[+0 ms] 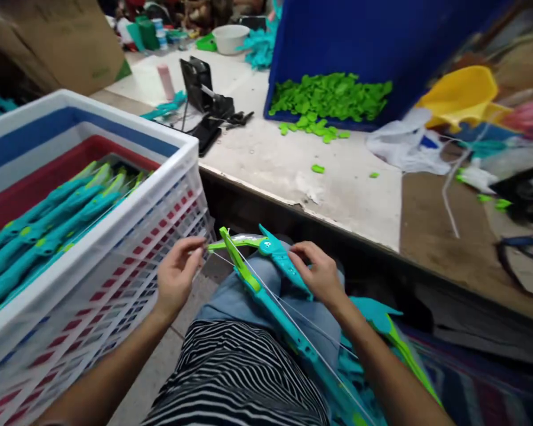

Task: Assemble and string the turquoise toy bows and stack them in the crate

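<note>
Two hands share one toy bow [288, 329], which lies slantwise over the lap [231, 299] between and below them. The left hand [177, 272] pinches the tip of a green limb [245, 242] (or the string [266, 283] there; too fine to tell), while the right hand [317, 272] curls its fingers over a teal wing [281, 257]. Judging by this, the step is fitting string to limb; the next move seems to call for a firm right hold and a taut, careful left one. Left of the left hand, a crate [160, 179] holds similar bows [71, 207]. Ahead of both hands, on the table [257, 160], green bits [333, 97] spill from a bin [337, 35].
</note>
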The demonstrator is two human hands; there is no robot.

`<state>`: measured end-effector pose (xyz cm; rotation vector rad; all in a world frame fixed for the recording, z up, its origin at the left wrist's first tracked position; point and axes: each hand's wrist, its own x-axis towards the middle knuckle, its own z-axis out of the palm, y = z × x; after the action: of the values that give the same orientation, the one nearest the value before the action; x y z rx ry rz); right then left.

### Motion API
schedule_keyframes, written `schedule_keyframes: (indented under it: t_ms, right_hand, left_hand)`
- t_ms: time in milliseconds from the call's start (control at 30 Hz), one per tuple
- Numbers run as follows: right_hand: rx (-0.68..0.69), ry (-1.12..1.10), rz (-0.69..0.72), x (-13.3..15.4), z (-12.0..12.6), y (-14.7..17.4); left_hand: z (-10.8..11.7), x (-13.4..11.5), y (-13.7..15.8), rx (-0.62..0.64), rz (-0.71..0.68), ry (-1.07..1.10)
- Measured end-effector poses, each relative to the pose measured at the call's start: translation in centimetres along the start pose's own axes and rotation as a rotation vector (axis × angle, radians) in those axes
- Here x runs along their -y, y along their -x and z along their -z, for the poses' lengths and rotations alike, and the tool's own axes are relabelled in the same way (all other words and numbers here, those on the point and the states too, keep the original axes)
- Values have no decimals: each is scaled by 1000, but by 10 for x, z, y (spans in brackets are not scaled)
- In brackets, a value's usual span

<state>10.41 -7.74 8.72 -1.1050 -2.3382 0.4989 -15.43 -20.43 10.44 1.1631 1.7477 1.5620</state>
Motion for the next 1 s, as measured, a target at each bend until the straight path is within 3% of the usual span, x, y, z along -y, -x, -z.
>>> schedule_keyframes:
  t_ms: [67,133,233,333,433,533,633,700,767,833,933,1000]
  right_hand:
    - [87,213,-47,-30,9,36]
    - [205,416,-91,-45,5,64]
    - [258,621,-160,-40,-16,84]
    - [221,694,-210,-27,-32,85]
    - [227,620,-256,-30,-26,76]
    - [346,362,-335,-46,1,60]
    - [664,-93,-381,-60,28,41]
    - [944,-425,-425,-64,35,28]
    - [1113,-597,-542,-68,34,17]
    - [1029,-537,-695,-74,30,8]
    - [577,-303,-801,-89,36,1]
    - [326,-243,-755,-97,48,8]
  left_hand:
    - [-4,10,28,90,-171,-139]
    - [-24,20,51,365,-458,-285]
    - [-80,35,69,652,-821,-494]
    - [-128,47,73,788,-965,-680]
    - [-135,51,77,873,-1033,-722]
    - [-111,42,78,861,-1077,-689]
    - [-93,24,63,895,-967,-729]
    - [-96,13,46,956,-822,-785]
    - [-108,6,29,1013,-678,-866]
    - [-124,3,15,1041,-555,-977]
    - [-147,1,2,1048,-495,-1144]
    - [-162,2,-5,1085,-583,-1209]
